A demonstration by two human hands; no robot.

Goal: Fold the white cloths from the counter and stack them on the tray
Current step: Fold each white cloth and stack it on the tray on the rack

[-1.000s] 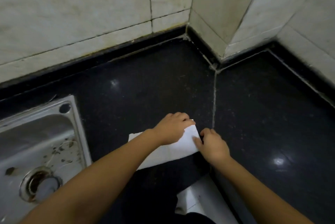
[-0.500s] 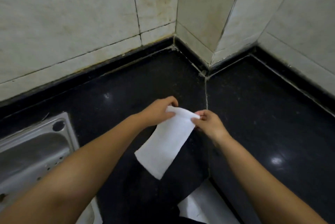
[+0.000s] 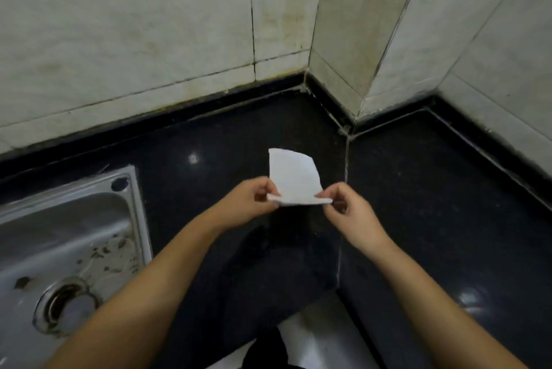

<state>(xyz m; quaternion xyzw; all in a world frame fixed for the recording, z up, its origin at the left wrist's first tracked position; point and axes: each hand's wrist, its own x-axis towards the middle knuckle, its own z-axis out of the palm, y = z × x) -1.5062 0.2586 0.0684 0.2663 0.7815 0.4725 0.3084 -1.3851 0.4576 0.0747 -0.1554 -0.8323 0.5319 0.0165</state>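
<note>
A: Where is the white cloth (image 3: 294, 179)?

B: Held up over the dark worktop (image 3: 433, 204), right of the sink (image 3: 59, 234). The left hand (image 3: 248, 204) pinches its near-left corner, the right hand (image 3: 348, 210) its near-right.

A: Why both corners?

B: Probably to keep the edge taut, so the next fold falls square.

small white folded cloth (image 3: 294, 179) held above black polished stone counter (image 3: 433, 204) | left hand (image 3: 249, 204) pinches its near-left corner, right hand (image 3: 349, 210) pinches its near-right corner | far edge curls upward | stainless steel sink (image 3: 74, 237) at left, debris by its drain | stained pale tiled wall (image 3: 134, 25) behind
</note>
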